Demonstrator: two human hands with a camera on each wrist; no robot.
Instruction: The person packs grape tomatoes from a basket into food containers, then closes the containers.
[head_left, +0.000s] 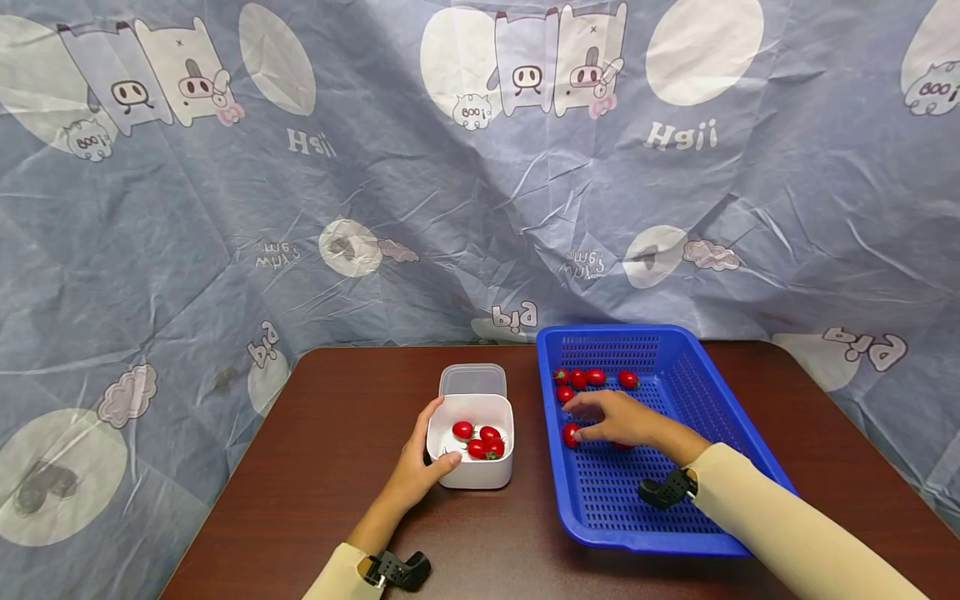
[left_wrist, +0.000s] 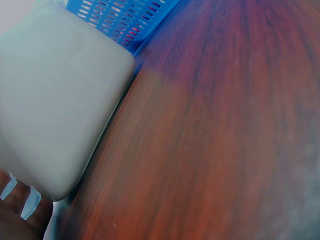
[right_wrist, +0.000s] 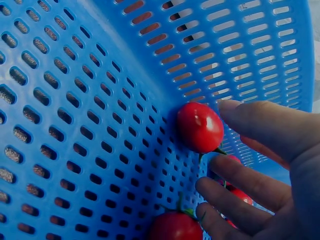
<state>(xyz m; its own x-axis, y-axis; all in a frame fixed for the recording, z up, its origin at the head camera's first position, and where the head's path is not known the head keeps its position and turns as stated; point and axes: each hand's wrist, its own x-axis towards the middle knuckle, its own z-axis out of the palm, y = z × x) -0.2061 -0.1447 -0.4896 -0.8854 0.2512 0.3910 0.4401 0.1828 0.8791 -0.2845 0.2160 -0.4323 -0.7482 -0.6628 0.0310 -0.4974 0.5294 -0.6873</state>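
Note:
A white square container [head_left: 480,475] stands on the table and holds several red cherry tomatoes [head_left: 462,430]. My left hand [head_left: 414,467] grips its left side, thumb at the front rim and fingers toward the back corner. In the left wrist view, the container's pale wall [left_wrist: 60,100] fills the left side. My right hand [head_left: 615,417] reaches into a blue perforated basket [head_left: 637,542]. Its thumb and fingers are spread beside a cherry tomato [right_wrist: 200,127] at the basket's wall, not closed round it. Another green-stemmed tomato [right_wrist: 176,227] lies nearby.
More tomatoes [head_left: 596,377] lie along the basket's back left. Behind the white container is a translucent lid [head_left: 472,379]. The brown wooden table [head_left: 337,417] meets a blue-grey printed cloth [head_left: 450,208] at the back.

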